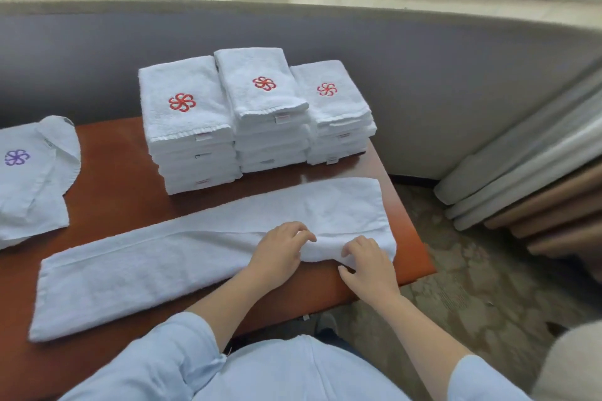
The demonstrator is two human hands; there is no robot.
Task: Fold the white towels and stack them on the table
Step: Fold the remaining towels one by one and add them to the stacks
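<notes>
While your left hand (283,247) and right hand (368,267) pinch, fingers curled, the right end of the long towel (163,264) on the table (123,179): lengthwise fold looks done; next, probably, carry that end leftward.

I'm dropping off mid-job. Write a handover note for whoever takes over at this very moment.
Left hand: fingers curled on a raised fold of the long towel, near its right end.
Right hand: pinches the same towel's near edge.
Done: three stacks of folded towels stand at the back of the table; the long towel is already folded lengthwise into a strip.
Left: fold the strip short and stack it, then do the loose towels at the left.
</notes>
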